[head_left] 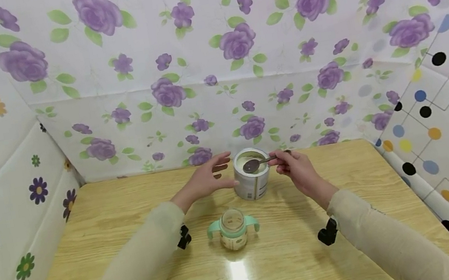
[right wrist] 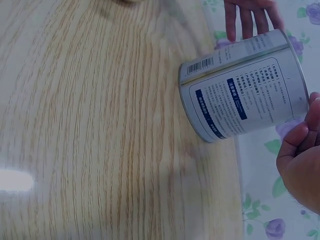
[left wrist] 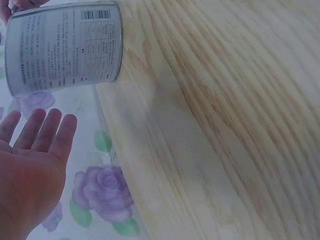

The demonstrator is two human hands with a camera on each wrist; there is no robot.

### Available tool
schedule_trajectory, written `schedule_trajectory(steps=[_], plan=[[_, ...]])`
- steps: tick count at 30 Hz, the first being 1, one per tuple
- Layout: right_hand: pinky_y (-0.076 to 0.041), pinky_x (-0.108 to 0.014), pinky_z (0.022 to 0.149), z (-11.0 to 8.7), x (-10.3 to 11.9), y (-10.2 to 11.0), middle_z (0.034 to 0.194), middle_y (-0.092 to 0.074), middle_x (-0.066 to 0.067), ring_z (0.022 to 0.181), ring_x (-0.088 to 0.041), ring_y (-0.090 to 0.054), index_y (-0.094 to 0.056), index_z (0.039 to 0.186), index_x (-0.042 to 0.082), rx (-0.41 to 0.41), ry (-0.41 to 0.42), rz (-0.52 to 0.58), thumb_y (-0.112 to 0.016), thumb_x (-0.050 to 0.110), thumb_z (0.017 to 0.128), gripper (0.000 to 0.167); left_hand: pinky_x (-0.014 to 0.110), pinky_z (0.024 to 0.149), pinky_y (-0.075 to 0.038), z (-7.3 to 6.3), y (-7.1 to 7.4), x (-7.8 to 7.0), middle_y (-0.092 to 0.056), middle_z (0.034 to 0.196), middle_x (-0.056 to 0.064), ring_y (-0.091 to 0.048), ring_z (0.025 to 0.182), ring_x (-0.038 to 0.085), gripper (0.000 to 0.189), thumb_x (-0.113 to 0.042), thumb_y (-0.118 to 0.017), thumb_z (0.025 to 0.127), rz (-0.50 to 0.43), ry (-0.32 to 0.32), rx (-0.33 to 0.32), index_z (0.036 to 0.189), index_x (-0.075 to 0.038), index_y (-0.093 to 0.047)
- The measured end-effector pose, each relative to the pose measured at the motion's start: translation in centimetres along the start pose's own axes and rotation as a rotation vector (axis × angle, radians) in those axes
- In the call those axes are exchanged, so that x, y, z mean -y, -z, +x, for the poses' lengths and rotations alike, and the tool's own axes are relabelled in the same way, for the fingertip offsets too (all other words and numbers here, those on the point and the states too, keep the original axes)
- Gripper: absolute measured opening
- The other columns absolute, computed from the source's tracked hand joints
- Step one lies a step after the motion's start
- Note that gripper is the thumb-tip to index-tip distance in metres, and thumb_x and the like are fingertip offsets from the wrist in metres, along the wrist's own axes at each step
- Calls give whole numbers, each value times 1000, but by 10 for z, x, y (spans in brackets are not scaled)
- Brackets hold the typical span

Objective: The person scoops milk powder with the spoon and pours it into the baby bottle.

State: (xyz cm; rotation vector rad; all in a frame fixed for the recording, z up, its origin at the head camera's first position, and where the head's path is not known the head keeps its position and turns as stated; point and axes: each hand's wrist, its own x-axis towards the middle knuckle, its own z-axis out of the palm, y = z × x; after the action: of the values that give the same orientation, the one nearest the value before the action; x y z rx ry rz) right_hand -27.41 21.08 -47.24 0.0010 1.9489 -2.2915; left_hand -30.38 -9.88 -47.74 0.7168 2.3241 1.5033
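Observation:
A silver-white can of pale powder stands near the table's back edge with its top off. My right hand pinches the handle of a dark metal spoon, whose bowl is over the can's mouth. To the left of the can, my left hand has its fingers spread and relaxed, close to the can's side. The left wrist view shows that palm apart from the printed wall of the can. Nearer to me stands an uncapped baby bottle with two mint-green handles.
The wooden table meets a flowered cloth wall just behind the can. Patterned cloth also borders the left and right sides. A black wrist camera mount hangs below the right sleeve, and another mount below the left one.

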Motion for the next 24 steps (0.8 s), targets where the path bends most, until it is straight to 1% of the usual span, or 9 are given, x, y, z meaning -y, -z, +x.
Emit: schedule_trajectory(steps=[4, 7, 11, 14, 19, 24], plan=[[-56, -19, 74, -1, 1, 1, 90, -78, 6, 75, -8, -62, -60, 139, -10, 11, 10, -31, -50, 25, 116, 43, 52, 124, -39, 10, -7, 1, -41, 168, 15, -42, 153, 37, 98, -28, -89, 91, -1, -17, 0, 170, -18, -31], [-56, -20, 75, -3, 2, 1, 89, -78, 6, 75, -8, -62, -61, 138, -10, 5, 9, -43, -51, 26, 116, 43, 54, 125, -37, 16, -13, 3, -38, 169, 16, -39, 155, 38, 103, -28, -90, 90, 11, -20, 6, 171, -16, -27], [-56, -20, 75, -3, 2, 1, 89, -78, 6, 75, -7, -62, -62, 138, -11, -4, 9, -46, -55, 27, 115, 45, 55, 125, -37, 24, -21, 5, -37, 170, 11, -38, 156, 35, 108, -30, -91, 88, 14, -10, 19, 172, -18, -24], [-56, -20, 74, -2, 1, 1, 89, -79, 6, 74, -7, -62, -62, 138, -11, -5, 7, -40, -57, 27, 114, 46, 52, 124, -40, 29, -27, 6, -43, 166, 7, -42, 153, 32, 107, -28, -93, 87, -11, -11, 24, 171, -20, -27], [-56, -20, 75, -2, 1, 2, 91, -79, 7, 75, -7, -62, -61, 140, -12, 0, 8, -55, -57, 27, 114, 47, 46, 118, -49, 34, -33, 6, -52, 157, 5, -50, 146, 29, 102, -22, -95, 84, -49, -13, -2, 167, -20, -36], [-57, -22, 77, -1, 3, 2, 92, -79, 9, 75, -8, -62, -61, 138, -13, -1, 67, -118, -56, 26, 114, 47, 43, 116, -51, 33, -34, 7, -54, 155, 4, -52, 144, 28, 100, -23, -96, 84, -48, -15, -17, 165, -20, -39]])
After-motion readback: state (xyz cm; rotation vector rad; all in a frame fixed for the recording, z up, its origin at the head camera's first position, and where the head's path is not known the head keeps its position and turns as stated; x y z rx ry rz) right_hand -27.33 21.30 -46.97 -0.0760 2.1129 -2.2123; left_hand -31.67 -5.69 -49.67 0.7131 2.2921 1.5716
